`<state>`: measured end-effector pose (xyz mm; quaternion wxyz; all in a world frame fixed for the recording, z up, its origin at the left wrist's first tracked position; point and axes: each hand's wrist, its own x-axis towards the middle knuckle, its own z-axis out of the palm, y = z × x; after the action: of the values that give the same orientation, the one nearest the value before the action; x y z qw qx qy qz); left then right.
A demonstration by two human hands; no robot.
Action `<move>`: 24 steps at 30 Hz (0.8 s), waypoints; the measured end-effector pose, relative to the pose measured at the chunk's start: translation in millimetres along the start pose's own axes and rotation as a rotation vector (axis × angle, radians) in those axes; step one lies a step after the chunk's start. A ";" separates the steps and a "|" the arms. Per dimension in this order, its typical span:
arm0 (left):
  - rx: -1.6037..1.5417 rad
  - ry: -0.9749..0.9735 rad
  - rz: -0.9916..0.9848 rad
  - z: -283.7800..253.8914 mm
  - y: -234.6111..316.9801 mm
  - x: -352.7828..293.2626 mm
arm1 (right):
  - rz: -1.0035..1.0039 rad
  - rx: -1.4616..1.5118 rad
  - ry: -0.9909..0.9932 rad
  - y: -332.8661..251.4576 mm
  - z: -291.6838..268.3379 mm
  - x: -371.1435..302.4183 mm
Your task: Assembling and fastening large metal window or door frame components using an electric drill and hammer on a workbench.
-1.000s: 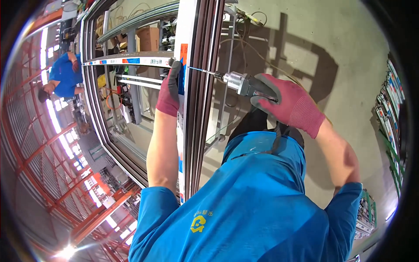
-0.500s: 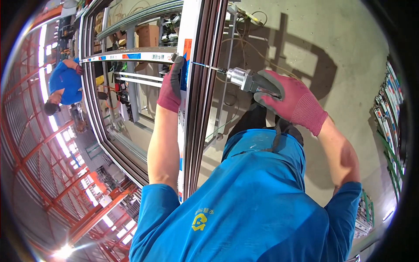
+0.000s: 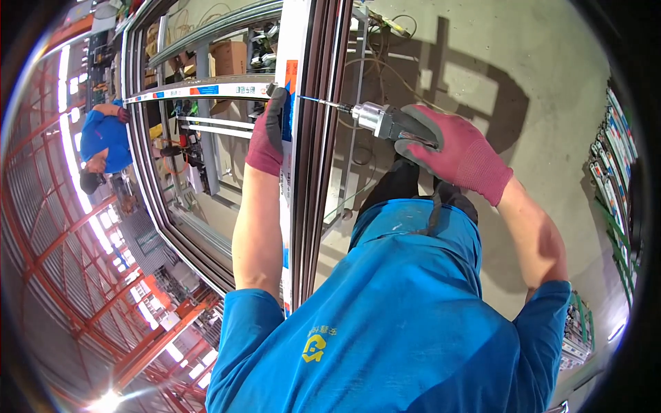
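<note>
A large dark metal frame (image 3: 319, 172), with a white film-covered face, runs away from me at centre left. My left hand (image 3: 267, 138), in a maroon and grey glove, is closed on its inner edge where a crossbar (image 3: 237, 90) joins. In my right hand (image 3: 451, 148), gloved alike, is a power drill (image 3: 370, 117) with a silver head and dark body. The drill's long thin bit (image 3: 320, 102) points left across the dark profile, its bluish tip at the white face near my left fingers. Whether the tip is inside a hole cannot be made out.
Beyond the frame a co-worker in a blue shirt (image 3: 107, 141) leans at its far side. A cardboard box (image 3: 228, 58) and loose parts show through the frame's openings. A hose (image 3: 392, 65) lies on the floor at the back. Stacked profiles (image 3: 609, 162) stand far right.
My hands and the drill keep nearly the same place on the frame, as the whole view shifts slightly. The co-worker has bent a little nearer to the frame.
</note>
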<state>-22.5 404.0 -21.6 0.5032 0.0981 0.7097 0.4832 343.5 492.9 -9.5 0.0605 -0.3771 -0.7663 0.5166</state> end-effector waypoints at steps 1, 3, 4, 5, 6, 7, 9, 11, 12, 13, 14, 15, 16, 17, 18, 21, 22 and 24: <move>-0.021 0.002 0.015 -1.6 -0.6 -1.2 | -0.003 -0.003 -0.005 -3.2 -0.8 3.0; -0.016 0.002 0.014 -6.4 -0.9 1.2 | 0.050 0.020 -0.094 -7.8 -4.3 8.6; -0.007 -0.001 0.013 -7.8 -0.8 3.2 | 0.052 0.022 -0.092 -6.1 -3.0 7.8; -0.005 -0.003 0.013 -9.1 -1.1 4.5 | 0.044 0.011 -0.061 -3.2 -0.5 6.9; 0.004 -0.007 -0.009 -10.3 -1.2 5.9 | 0.036 0.000 -0.031 -1.9 0.3 6.8; 0.014 -0.012 -0.030 -11.3 -1.3 7.2 | 0.035 -0.001 -0.030 -3.9 -1.3 6.4; 0.008 -0.002 -0.022 -11.4 -3.4 8.9 | 0.001 -0.017 -0.007 -9.3 -4.5 4.2; 0.002 0.009 -0.013 -10.7 -5.0 10.4 | 0.000 -0.070 0.020 -11.9 -3.3 3.1; -0.003 0.004 -0.008 -9.8 -5.8 10.0 | 0.000 -0.121 0.046 -12.8 -3.2 2.6; -0.009 0.000 -0.002 -9.1 -5.9 9.5 | -0.001 -0.123 0.045 -13.5 -3.4 2.9; -0.011 0.000 -0.001 -9.2 -5.1 8.2 | 0.003 -0.131 0.043 -14.2 -3.6 3.3; 0.020 0.013 -0.015 -8.3 -3.1 5.6 | 0.008 -0.139 0.041 -15.0 -4.0 3.5; 0.050 0.026 -0.030 -8.1 -1.8 4.1 | 0.006 -0.141 0.040 -16.2 -3.5 3.3; 0.048 0.027 -0.030 -8.9 -1.9 4.4 | -0.021 -0.186 0.081 -17.7 -1.8 2.9; 0.032 0.008 -0.034 -9.3 -1.6 5.7 | -0.044 -0.230 0.124 -19.7 0.3 2.3; 0.018 0.005 -0.028 -8.1 -4.6 7.3 | -0.058 -0.278 0.156 -21.1 13.1 16.1; 0.020 0.022 -0.017 -7.3 -4.9 7.9 | -0.058 -0.278 0.157 -24.0 12.8 18.4; 0.032 0.032 -0.033 -6.4 -1.6 5.8 | -0.053 -0.366 0.116 -29.1 11.3 21.3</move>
<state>-29.8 403.0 -26.4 0.4979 0.0867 0.7268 0.4651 308.0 492.8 3.4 0.0484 -0.3907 -0.8523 0.3444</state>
